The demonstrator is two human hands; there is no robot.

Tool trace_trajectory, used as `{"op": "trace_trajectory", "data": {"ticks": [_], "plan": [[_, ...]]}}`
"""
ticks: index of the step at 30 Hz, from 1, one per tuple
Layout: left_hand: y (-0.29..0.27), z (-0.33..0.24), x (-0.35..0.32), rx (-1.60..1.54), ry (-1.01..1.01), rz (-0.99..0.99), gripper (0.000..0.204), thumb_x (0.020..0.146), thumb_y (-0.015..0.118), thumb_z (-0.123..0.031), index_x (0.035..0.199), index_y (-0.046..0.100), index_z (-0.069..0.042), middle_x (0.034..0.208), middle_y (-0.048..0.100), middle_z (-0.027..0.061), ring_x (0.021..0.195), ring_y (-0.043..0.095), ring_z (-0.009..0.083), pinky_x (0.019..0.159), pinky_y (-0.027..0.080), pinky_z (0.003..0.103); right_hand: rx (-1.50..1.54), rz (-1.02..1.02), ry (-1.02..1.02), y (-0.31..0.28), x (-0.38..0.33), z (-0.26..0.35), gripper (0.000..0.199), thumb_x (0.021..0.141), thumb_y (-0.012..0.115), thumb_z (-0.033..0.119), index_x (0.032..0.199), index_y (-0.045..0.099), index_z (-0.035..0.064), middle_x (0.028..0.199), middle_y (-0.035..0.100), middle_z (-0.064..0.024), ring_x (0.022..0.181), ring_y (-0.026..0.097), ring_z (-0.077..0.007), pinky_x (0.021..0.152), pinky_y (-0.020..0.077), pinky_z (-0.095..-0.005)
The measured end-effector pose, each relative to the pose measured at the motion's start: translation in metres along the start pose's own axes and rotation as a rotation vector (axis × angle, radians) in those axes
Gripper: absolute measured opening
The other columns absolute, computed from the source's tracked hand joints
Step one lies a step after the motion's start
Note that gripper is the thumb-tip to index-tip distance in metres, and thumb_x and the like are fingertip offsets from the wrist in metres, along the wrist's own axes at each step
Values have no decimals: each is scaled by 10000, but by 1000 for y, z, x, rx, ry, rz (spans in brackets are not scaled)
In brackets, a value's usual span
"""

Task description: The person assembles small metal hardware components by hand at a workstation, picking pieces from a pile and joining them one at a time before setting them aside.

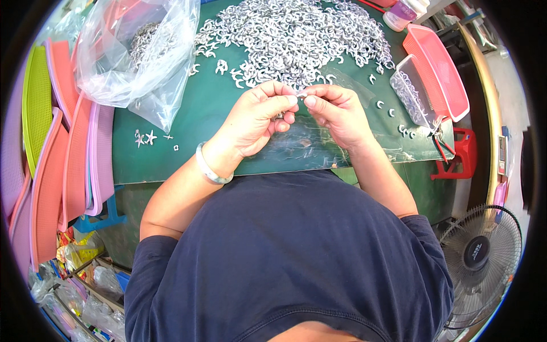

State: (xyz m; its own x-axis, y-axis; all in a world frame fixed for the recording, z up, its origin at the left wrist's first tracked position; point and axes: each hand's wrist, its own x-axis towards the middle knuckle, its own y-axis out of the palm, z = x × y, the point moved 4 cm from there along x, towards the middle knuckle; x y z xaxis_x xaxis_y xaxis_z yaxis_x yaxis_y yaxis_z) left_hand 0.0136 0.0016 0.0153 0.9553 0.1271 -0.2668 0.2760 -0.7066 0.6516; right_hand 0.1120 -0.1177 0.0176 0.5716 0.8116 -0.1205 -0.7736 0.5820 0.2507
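Above the front part of the green table, my two hands meet fingertip to fingertip. Between them is a small whitish piece, mostly covered by the fingers; its exact shape cannot be made out. My left hand pinches it with thumb and forefinger, the other fingers curled, and a bit of something metallic shows under them. From the other side my right hand pinches with thumb and forefinger. Just beyond the hands spreads a large heap of silvery-white crescent-shaped pieces.
On the left stand a clear plastic bag of small pieces and stacked coloured baskets. Star-shaped pieces lie near it. To the right are a clear box of crescents, a pink basket, a red stool and a fan.
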Motion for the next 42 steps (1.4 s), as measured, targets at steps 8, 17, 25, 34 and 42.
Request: {"op": "trace_trajectory", "data": {"ticks": [8,17,25,34,42], "plan": [[-2,-3,-4,-36,54,40,108,844,612,-55,936,558,-36,792,576,24,643,559,75,532,457,170,-328,-2,-398,6,1,8,135,785,657,29,918,672,15,747,611,-14,638,541,-90,554,425,-229],[-4,-5,-5,-66,85,63,138,844,602,-28,975,560,-27,837,566,27,694,559,86,595,477,188,-836,-72,-798,21,-13,29,195,722,675,-17,899,676,66,732,587,-57,620,575,-173,551,451,-261],[-6,-3,-6,-98,86,53,149,850,581,-12,998,570,-14,888,589,45,717,566,97,621,487,199,-955,-79,-894,25,-17,30,208,711,679,-7,900,672,79,697,565,-50,566,561,-190,493,441,-276],[-6,-2,-8,-124,86,81,169,854,564,0,1024,573,0,933,600,62,758,571,109,661,492,214,-1038,-76,-982,28,-20,33,256,671,669,-21,907,665,78,686,563,-45,553,554,-190,471,436,-281],[-6,1,-8,-123,76,43,201,844,588,-14,1044,591,-10,905,623,53,745,575,90,640,472,197,-1061,-70,-979,29,-21,32,258,661,663,-18,903,664,74,694,571,-46,561,560,-191,477,442,-287]]}}
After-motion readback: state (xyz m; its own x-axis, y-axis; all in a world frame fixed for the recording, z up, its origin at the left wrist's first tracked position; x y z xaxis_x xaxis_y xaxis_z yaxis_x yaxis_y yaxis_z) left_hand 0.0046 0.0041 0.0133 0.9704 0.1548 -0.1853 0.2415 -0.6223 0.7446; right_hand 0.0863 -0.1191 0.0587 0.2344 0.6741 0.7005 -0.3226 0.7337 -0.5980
